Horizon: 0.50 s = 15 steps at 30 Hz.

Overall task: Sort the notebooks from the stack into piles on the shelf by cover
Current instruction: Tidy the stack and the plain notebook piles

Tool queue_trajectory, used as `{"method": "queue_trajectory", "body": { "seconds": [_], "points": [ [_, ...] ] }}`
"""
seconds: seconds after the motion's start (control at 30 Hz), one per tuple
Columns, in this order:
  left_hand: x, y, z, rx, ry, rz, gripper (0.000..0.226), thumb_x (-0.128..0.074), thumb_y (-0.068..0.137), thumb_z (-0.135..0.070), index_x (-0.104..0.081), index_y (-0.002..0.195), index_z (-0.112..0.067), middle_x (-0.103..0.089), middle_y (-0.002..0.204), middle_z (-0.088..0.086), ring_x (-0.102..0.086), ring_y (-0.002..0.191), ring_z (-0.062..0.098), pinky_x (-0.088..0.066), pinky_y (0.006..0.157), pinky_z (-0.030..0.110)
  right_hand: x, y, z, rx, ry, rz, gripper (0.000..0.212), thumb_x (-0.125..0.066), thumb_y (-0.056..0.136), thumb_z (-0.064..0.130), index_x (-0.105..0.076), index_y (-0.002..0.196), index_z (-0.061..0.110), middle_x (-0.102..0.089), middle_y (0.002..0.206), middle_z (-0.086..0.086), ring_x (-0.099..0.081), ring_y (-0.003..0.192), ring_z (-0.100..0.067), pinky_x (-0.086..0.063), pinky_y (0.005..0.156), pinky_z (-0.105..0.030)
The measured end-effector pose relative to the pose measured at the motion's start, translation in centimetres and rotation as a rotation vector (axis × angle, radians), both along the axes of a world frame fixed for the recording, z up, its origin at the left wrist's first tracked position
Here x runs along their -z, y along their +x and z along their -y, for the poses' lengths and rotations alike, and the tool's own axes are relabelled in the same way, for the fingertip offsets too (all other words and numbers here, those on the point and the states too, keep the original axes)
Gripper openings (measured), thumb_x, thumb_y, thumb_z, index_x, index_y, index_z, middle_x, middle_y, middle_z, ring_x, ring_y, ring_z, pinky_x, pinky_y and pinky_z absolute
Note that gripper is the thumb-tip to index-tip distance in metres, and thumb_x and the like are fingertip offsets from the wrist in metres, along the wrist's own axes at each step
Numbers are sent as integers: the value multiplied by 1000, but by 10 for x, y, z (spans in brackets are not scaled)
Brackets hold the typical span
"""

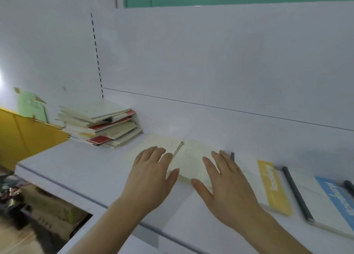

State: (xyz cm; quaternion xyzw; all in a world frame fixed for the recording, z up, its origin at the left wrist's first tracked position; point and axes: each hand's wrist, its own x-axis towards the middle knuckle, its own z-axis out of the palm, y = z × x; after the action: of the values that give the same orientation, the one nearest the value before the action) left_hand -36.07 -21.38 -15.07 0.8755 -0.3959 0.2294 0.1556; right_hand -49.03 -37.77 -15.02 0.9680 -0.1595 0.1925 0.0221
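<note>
A person's left hand (pixel 151 174) and right hand (pixel 228 186) lie flat, fingers straight and spread, on two cream notebooks (pixel 191 158) set side by side on the white shelf (pixel 76 169). The unsorted stack (pixel 99 124) sits at the left. To the right lie a yellow-banded notebook (pixel 272 184) and a blue-banded notebook (pixel 333 202); their lettering is too blurred to read.

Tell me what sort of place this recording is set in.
Probably a stationery shop or stockroom. The white shelf has a slotted upright like retail shelving, a mixed stack of notebooks sits at its left end, and matching notebooks with a yellow band and a blue band lie in separate spots.
</note>
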Motion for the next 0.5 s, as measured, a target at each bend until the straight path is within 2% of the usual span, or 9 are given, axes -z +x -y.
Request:
{"method": "queue_trajectory", "body": {
  "seconds": [0.07,0.13,0.23,0.4,0.5],
  "points": [
    [-4,19,-30,-23,-5,8,55,-33,93,-54,-65,123,-21,-64,128,0,-56,124,25,-44,105,42,-7,22,-28,-31,14,-6,82,-6,91,72,-29,152,22,-22,161,-4,-9,151,-23,-5,118,-35],
    [-10,39,-63,-29,-12,3,54,-33,94,-54,-64,123,-20,-63,126,-1,-56,122,25,-47,103,43,-12,45,-55,-49,58,-8,86,0,86,72,-20,155,24,-12,163,0,1,151,-20,0,118,-31],
    [-19,73,-113,-47,-27,31,47,-41,95,-50,-63,123,-20,-63,124,-2,-57,119,24,-49,100,41,-15,84,-100,-59,60,37,91,6,82,73,-22,154,24,-17,162,0,-3,151,-20,-6,121,-33],
    [-31,129,-175,-115,-68,25,42,-55,95,-44,-62,128,-19,-63,130,-1,-56,123,23,-46,102,39,-19,141,-163,-105,118,36,92,3,82,74,-26,152,23,-27,157,3,-12,149,-18,-15,122,-33],
    [-37,159,-194,-121,-69,13,48,-51,97,-46,-56,136,-19,-60,136,-1,-52,130,23,-42,107,38,-27,173,-182,-102,135,66,80,-10,90,71,-37,147,21,-42,147,4,-29,140,-15,-25,116,-29]
  ]
}}
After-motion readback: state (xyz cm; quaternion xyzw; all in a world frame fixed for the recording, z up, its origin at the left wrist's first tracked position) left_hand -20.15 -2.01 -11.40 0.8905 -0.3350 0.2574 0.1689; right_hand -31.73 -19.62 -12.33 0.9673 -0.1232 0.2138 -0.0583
